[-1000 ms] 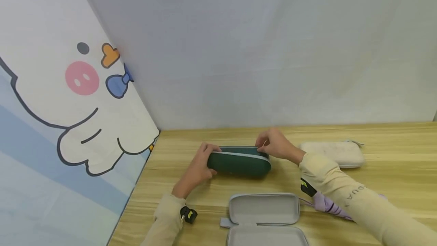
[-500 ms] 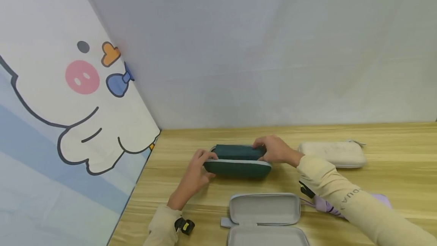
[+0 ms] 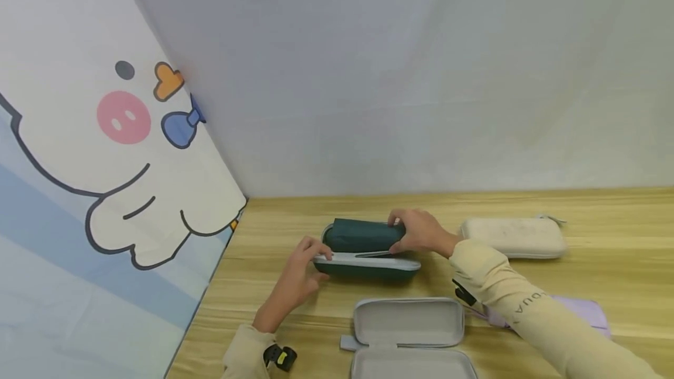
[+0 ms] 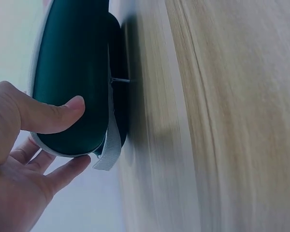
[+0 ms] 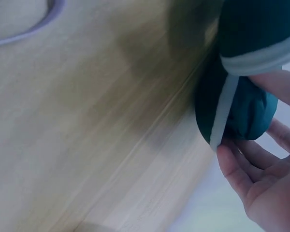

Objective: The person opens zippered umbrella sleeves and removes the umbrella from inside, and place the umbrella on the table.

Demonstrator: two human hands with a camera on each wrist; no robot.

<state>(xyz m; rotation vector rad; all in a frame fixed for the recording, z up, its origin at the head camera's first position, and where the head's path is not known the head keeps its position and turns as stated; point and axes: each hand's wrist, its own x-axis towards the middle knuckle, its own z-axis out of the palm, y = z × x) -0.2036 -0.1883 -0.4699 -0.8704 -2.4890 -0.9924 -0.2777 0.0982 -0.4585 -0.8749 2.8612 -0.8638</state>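
Note:
A dark green zip case with a pale zipper edge lies unzipped near the table's back. Inside it is a folded dark green umbrella, rising above the far half. My left hand grips the lid's left end; in the left wrist view the thumb presses the green shell and the fingers are behind its rim. At the other end, my right hand pinches the umbrella's right end. The right wrist view has this wrinkled fabric end between thumb and fingers, some fingertips near the case's zipper edge.
An opened grey case lies at the front, with its inside showing. To the right are a closed cream case and a purple folded umbrella, partly hidden by my right sleeve. A white curtain hangs behind the wooden table.
The case's lid has swung toward me, widening the gap. The green umbrella has come into view and risen a little. My right hand has moved from the case's edge onto the umbrella's end.

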